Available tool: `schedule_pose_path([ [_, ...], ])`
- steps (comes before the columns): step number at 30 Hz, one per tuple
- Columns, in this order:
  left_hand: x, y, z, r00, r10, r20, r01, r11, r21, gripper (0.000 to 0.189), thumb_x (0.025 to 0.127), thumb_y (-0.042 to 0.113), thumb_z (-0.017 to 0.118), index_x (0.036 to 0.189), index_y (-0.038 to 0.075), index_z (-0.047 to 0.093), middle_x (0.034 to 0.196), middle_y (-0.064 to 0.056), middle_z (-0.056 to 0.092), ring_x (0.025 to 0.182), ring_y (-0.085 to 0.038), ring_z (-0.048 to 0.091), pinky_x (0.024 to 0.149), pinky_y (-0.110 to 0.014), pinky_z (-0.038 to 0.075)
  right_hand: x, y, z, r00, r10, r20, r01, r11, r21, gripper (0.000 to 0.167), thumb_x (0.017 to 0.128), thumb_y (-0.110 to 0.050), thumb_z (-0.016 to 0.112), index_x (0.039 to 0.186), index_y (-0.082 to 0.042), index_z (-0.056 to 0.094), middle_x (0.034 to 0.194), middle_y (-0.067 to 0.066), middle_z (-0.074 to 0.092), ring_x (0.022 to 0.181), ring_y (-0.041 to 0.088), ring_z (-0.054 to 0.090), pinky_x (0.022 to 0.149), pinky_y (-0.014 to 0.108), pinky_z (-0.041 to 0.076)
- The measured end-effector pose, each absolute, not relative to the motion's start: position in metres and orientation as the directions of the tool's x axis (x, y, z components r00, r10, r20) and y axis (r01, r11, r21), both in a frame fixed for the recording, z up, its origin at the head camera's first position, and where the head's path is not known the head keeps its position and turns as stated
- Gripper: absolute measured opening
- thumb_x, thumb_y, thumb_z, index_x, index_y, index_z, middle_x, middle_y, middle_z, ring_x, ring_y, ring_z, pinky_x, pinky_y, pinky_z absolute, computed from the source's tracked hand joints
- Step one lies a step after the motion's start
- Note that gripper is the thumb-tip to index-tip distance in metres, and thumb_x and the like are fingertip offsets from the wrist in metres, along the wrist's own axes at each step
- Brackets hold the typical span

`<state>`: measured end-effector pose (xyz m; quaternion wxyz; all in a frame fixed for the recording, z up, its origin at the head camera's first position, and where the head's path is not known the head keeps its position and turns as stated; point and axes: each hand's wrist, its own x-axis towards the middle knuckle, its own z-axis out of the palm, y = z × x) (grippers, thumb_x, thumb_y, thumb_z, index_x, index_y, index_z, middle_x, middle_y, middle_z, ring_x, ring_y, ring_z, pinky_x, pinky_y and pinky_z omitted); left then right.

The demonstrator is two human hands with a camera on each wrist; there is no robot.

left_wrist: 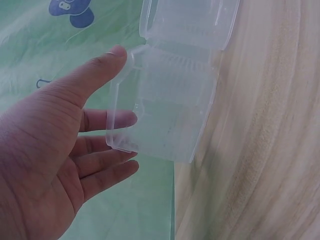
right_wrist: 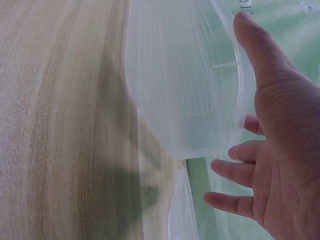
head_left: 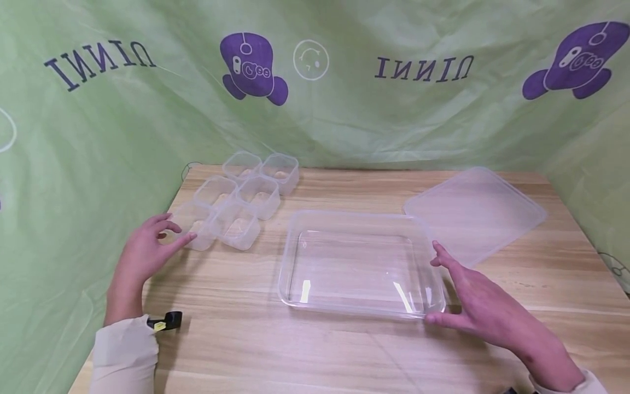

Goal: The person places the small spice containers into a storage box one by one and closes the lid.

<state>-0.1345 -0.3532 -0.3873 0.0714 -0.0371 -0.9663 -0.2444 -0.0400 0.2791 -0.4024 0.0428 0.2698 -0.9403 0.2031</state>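
At the left of the head view, my left hand point(head_left: 147, 246) is beside the nearest-left small clear plastic container point(head_left: 200, 241). Its thumb and fingers are spread about the rim; the left wrist view has some fingertips showing behind the same small container point(left_wrist: 170, 110). Whether they touch it I cannot tell. My right hand point(head_left: 484, 298) is at the right end of a large clear rectangular container point(head_left: 356, 312), thumb by the near corner and fingers by the right side. In the right wrist view its fingers point(right_wrist: 235, 172) are apart and loosely extended beside the large container's wall point(right_wrist: 175, 75).
More small clear containers point(head_left: 258, 197) stand clustered at the back left, several in all. A flat translucent lid point(head_left: 474, 213) lies at the back right, partly behind the large container. Green printed cloth point(head_left: 344, 120) hangs behind the wooden table point(head_left: 295, 355).
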Motion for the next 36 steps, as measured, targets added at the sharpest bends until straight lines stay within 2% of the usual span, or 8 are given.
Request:
schedule_pose_path([
  [10,-0.135,-0.353,-0.386,-0.962,-0.017,0.273,0.116,0.879,0.463,0.042,0.092,0.043,0.078,0.086,0.002,0.072,0.136,-0.031,0.058,0.097,-0.048,0.070,0.081,-0.060,0.053,-0.042,0.279,-0.401,-0.847,-0.495,0.194,-0.531,0.769,-0.356,0.126,0.077,-0.056,0.087,0.164,-0.005,0.011,0.138,0.008,0.055,0.109,0.031,0.065,0.086,0.054,0.053],
  [18,-0.134,-0.351,-0.383,-0.955,-0.062,0.289,0.089,0.873,0.480,0.044,0.091,0.045,0.078,0.085,0.001,0.071,0.136,-0.031,0.059,0.094,-0.048,0.071,0.082,-0.060,0.053,-0.042,0.279,-0.400,-0.844,-0.497,0.202,-0.536,0.768,-0.351,0.125,0.077,-0.054,0.087,0.164,-0.005,0.012,0.138,0.008,0.055,0.108,0.030,0.066,0.085,0.053,0.053],
  [27,-0.132,-0.348,-0.376,-0.954,-0.094,0.286,0.064,0.864,0.499,0.045,0.091,0.045,0.077,0.089,0.000,0.071,0.139,-0.028,0.057,0.098,-0.050,0.069,0.086,-0.062,0.052,-0.042,0.279,-0.401,-0.845,-0.496,0.201,-0.534,0.768,-0.353,0.124,0.077,-0.054,0.087,0.164,-0.005,0.013,0.139,0.009,0.055,0.107,0.030,0.066,0.086,0.053,0.053],
  [30,-0.130,-0.346,-0.373,-0.944,-0.102,0.315,0.075,0.861,0.503,0.042,0.090,0.043,0.079,0.088,0.002,0.072,0.138,-0.025,0.059,0.096,-0.047,0.071,0.083,-0.033,0.057,-0.041,0.279,-0.400,-0.845,-0.496,0.197,-0.533,0.768,-0.355,0.124,0.077,-0.054,0.087,0.164,-0.005,0.013,0.139,0.009,0.055,0.107,0.030,0.066,0.086,0.053,0.053],
  [33,-0.128,-0.343,-0.371,-0.929,-0.104,0.356,0.103,0.850,0.517,0.038,0.088,0.040,0.082,0.088,0.003,0.073,0.138,-0.022,0.061,0.094,-0.046,0.072,0.075,-0.007,0.044,-0.041,0.279,-0.400,-0.846,-0.496,0.196,-0.533,0.768,-0.356,0.123,0.078,-0.054,0.087,0.163,-0.005,0.014,0.140,0.010,0.055,0.108,0.031,0.066,0.086,0.054,0.053],
  [34,-0.128,-0.342,-0.370,-0.924,-0.103,0.368,0.113,0.846,0.521,0.037,0.087,0.039,0.083,0.088,0.003,0.073,0.138,-0.021,0.061,0.094,-0.046,0.072,0.073,-0.002,0.038,-0.041,0.279,-0.401,-0.846,-0.496,0.197,-0.533,0.768,-0.356,0.123,0.078,-0.054,0.087,0.163,-0.004,0.014,0.140,0.010,0.055,0.109,0.031,0.066,0.087,0.054,0.052],
  [36,-0.126,-0.341,-0.368,-0.914,-0.099,0.393,0.134,0.841,0.524,0.035,0.086,0.035,0.085,0.088,0.003,0.072,0.138,-0.021,0.061,0.093,-0.048,0.071,0.073,0.001,0.038,-0.040,0.279,-0.401,-0.845,-0.497,0.198,-0.534,0.767,-0.356,0.122,0.078,-0.054,0.087,0.163,-0.004,0.015,0.140,0.010,0.055,0.110,0.031,0.065,0.088,0.054,0.052],
])
